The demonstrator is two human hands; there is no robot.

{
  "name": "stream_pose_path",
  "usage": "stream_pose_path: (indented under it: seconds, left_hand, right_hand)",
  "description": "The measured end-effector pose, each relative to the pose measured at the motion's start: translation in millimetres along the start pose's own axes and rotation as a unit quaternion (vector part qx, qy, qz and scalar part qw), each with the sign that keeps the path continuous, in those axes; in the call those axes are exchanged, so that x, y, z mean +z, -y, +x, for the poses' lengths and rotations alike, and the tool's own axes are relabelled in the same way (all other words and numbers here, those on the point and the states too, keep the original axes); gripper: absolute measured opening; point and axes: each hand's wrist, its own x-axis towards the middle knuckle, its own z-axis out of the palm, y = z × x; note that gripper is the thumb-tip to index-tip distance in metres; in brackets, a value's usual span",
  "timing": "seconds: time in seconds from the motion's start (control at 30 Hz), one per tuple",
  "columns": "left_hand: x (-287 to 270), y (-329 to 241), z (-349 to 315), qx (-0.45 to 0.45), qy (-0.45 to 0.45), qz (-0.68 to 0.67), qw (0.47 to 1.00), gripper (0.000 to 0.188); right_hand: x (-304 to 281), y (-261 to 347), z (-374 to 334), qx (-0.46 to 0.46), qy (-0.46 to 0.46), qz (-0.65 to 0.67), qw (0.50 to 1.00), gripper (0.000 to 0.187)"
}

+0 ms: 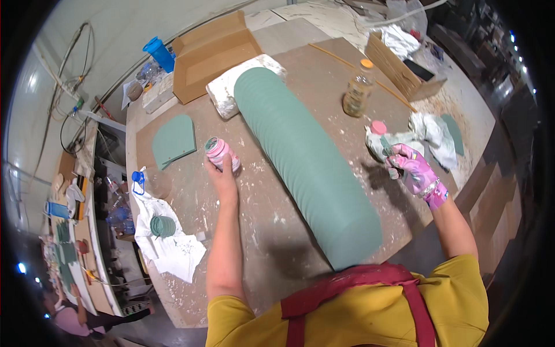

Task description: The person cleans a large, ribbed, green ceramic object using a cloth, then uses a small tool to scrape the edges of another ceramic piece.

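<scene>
My bare left hand (224,168) is wrapped round a small pink-labelled jar (217,148), whose open mouth shows green inside. In a pink and purple patterned glove, my right hand (415,171) is closed, fingertips pinched on a small green-smeared piece (386,147) whose kind I cannot make out. Between my arms lies a long green ribbed cylinder (303,156), its far end on a white, plaster-spotted block (222,95). Near my right fingers are a round pink lid (378,127) and a crumpled, green-stained white cloth (432,136).
A flat green rounded panel (175,140) lies left of the jar. Beside it, a green ribbed cup-like piece (163,226) sits on white cloth (173,257). An orange-capped bottle (357,89), a thin stick (341,56), an open cardboard box (214,58) and a blue cup (159,55) stand farther back.
</scene>
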Motion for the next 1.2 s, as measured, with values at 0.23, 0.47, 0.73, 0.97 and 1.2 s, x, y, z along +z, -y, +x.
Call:
stream_pose_path:
  seconds: [0.23, 0.47, 0.73, 0.97, 1.2]
  left_hand:
    - [-25.3, -74.4, -111.7, -0.043, -0.004, 0.044, 0.998, 0.049]
    - [-30.1, -112.0, -196.6, 0.002, -0.052, 0.023, 0.998, 0.048]
    - [31.6, -130.6, -240.8, -0.036, -0.101, -0.027, 0.994, 0.046]
    - [52.1, -131.3, -236.9, -0.019, -0.102, -0.001, 0.995, 0.037]
    - [80.7, -119.3, -168.8, -0.053, -0.067, 0.104, 0.991, 0.048]
  right_hand:
    - [-32.6, -47.3, -35.9, 0.032, -0.043, 0.037, 0.998, 0.018]
    - [-29.4, -63.2, -27.2, 0.037, 0.081, 0.041, 0.995, 0.021]
    - [-51.9, -63.7, -15.6, -0.005, 0.097, 0.031, 0.995, 0.021]
    - [-19.3, -22.5, 55.8, -0.014, 0.187, -0.039, 0.981, 0.015]
    - [41.4, -6.9, 174.2, -0.14, 0.125, -0.185, 0.965, 0.024]
